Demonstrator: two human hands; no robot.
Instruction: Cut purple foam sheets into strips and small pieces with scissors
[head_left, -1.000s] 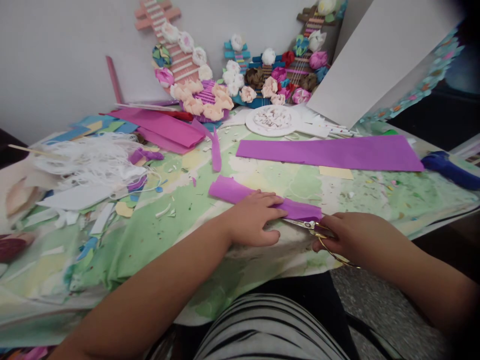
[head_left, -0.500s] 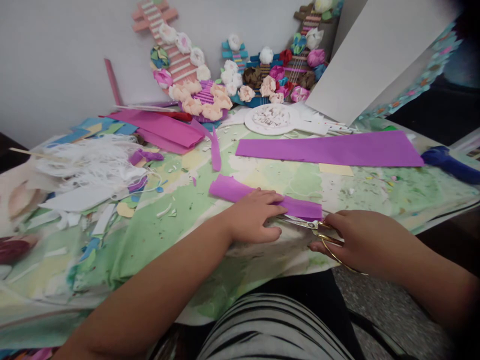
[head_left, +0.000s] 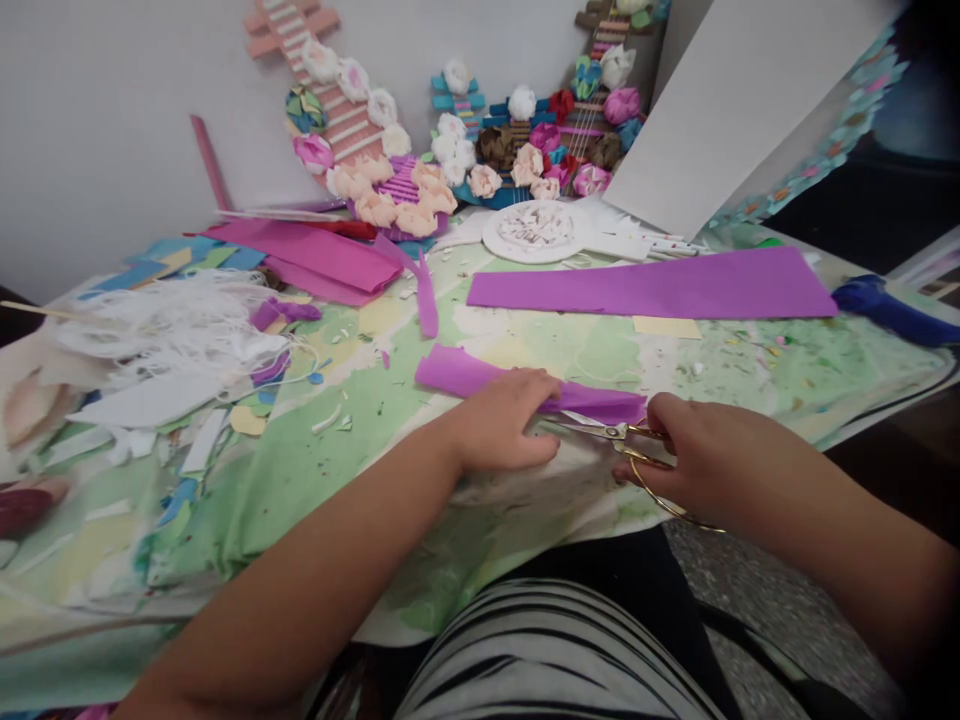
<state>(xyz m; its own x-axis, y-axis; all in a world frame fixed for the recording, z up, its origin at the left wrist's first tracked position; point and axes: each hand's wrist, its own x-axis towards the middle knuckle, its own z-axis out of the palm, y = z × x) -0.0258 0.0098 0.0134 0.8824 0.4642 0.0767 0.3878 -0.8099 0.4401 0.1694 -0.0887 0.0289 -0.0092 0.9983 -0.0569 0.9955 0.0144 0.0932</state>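
Observation:
A folded strip of purple paper [head_left: 457,370], crepe-like in look, lies near the front of the table. My left hand [head_left: 506,415] rests on it, fingers laid over the paper and thumb apart on the near side. In my right hand [head_left: 697,450] is a pair of scissors [head_left: 616,432] with gold handles. Their blades point left along the paper's near edge, tips close to my left thumb. Whether the blades touch the paper I cannot tell. Behind lies a longer purple strip [head_left: 652,287], flat.
White string [head_left: 180,330] and paper scraps [head_left: 206,440] pile up at left. Pink sheets [head_left: 322,260] lie behind them. Guitar-shaped crafts with paper flowers [head_left: 412,195] lean on the wall. A white round-ended cutout [head_left: 536,232] lies at the back, a dark blue item [head_left: 892,310] at right.
The scissors have moved slightly up along the paper's near edge. The strip's right end now looks more bunched, and my left fingers are drawn in a little. The view has shifted slightly.

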